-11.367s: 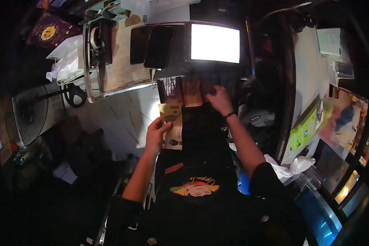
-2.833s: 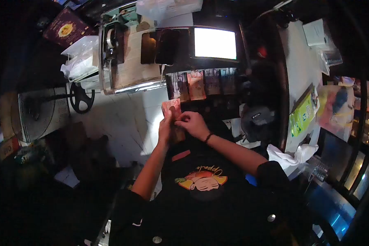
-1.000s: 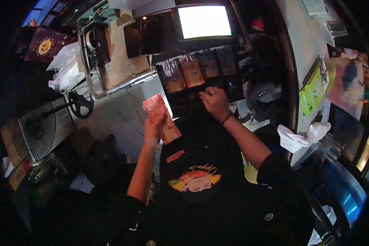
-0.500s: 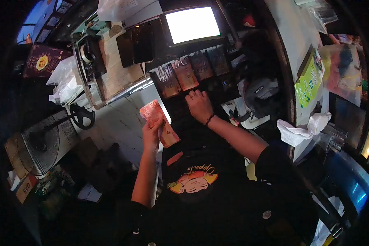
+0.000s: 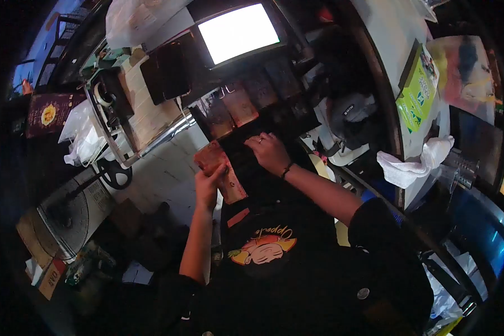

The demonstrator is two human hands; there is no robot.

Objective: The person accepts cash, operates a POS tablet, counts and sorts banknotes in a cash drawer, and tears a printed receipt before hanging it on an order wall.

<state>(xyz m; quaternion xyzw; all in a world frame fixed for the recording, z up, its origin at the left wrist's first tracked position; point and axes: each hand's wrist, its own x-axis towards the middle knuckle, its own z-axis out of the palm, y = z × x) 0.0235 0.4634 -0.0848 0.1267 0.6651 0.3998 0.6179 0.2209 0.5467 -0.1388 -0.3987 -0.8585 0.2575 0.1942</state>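
My left hand (image 5: 208, 187) is closed around orange-red banknotes (image 5: 234, 187), thumb on top, left of the open cash drawer. My right hand (image 5: 270, 155), with a ring and a dark bracelet, hovers over the drawer's dark front part. Its fingers are bent together, and I cannot make out whether anything is between them. Behind it, the cash drawer (image 5: 253, 127) has a row of note slots. Orange notes (image 5: 241, 105) lie under a metal clip in one slot, and yellowish-brown notes (image 5: 219, 124) in the slot to its left. Those farther right are dim.
Past the drawer glows a bright white screen (image 5: 238, 33). Left of it a dark phone or tablet (image 5: 167, 71) lies beside a tape dispenser (image 5: 102, 94). Right, a white cloth (image 5: 411, 165) hangs over a counter edge near a green packet (image 5: 418, 92). A grey bag (image 5: 350, 115) sits beside the drawer.
The view has turned a little, shifting the screen and drawer left. My right hand has drawn slightly toward me, its fingers still bent. The banknotes stay in my left hand.
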